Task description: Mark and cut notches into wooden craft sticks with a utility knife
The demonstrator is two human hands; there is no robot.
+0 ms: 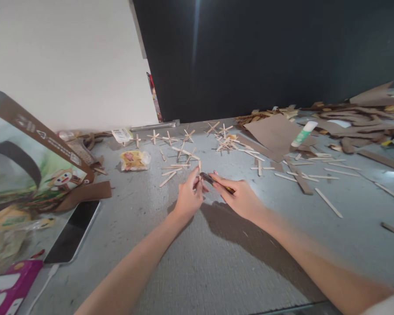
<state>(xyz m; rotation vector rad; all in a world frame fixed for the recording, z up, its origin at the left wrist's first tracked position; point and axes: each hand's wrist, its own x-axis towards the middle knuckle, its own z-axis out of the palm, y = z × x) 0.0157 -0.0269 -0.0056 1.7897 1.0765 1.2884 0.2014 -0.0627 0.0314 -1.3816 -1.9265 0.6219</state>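
Note:
My left hand is closed, pinching a short pale wooden craft stick that points upward. In my right hand is a dark utility knife with yellow on its handle. The knife's front end meets the stick at my left fingertips; the exact contact is too small to make out. Just beyond my hands lie loose craft sticks. Farther back, several star-shaped crossed sticks and a pile of them rest on the grey table.
At left are a phone with a white cable, a purple-and-white object, a printed bag and a small yellow packet. A glue stick, cardboard and scattered sticks lie right. A dark panel stands behind.

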